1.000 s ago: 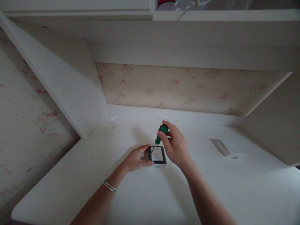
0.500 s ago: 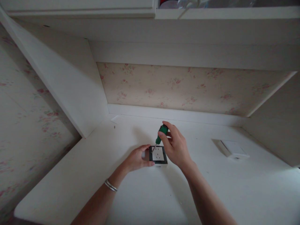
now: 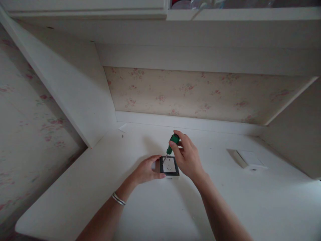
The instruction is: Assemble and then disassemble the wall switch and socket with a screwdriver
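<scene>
A small square wall socket (image 3: 170,166), white face in a dark frame, lies flat on the white desk (image 3: 155,207). My left hand (image 3: 145,170) grips its left edge, thumb and fingers curled round it. My right hand (image 3: 187,155) is closed on a green-handled screwdriver (image 3: 172,145), held nearly upright. The metal tip rests at the socket's upper left corner.
A white switch plate (image 3: 249,159) lies on the desk at the right. A small white scrap (image 3: 123,127) and a tiny dark speck sit near the back left corner. Cabinet walls close in on both sides, with flowered wallpaper behind and a shelf above.
Hands and screwdriver stay in the same place on the socket; only the camera view shifted slightly.
</scene>
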Demonstrator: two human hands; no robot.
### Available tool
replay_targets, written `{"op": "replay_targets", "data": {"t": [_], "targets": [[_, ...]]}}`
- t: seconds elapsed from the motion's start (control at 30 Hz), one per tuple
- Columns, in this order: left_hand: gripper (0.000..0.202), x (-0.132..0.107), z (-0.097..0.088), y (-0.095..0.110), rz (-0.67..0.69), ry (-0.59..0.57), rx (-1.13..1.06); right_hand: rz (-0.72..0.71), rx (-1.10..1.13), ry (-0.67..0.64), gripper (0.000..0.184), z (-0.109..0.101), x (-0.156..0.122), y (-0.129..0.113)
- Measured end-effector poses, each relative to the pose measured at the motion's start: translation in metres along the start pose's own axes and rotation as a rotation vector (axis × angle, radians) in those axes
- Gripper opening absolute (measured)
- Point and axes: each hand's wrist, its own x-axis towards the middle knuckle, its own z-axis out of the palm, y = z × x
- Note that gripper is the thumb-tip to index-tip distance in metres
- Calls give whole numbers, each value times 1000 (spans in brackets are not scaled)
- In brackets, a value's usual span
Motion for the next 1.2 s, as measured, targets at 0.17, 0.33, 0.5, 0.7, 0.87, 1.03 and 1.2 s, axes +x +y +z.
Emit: {"op": "replay_targets", "data": {"t": [0.17,0.33,0.5,0.7,0.87,1.03,1.2], "targets": [[84,-1,0,0,-3,-4,4,-1,0,13,37,0,0,0],[85,-1,-1,2,-5,5,12,0,10,8,37,0,0,0],[84,0,-2,4,-18,4,2,5,6,-7,38,1,1,0],[81,0,-3,7,4,-10,-17,-21,-3,-129,42,-5,2,-9],[79,-1,-1,6,-4,4,-4,-76,49,-189,43,-7,2,-11],[80,-1,1,2,-28,4,-8,-52,-37,-94,38,-6,2,-7],[80,-2,-1,3,-13,14,15,-108,-16,-144,41,-8,3,-7]]}}
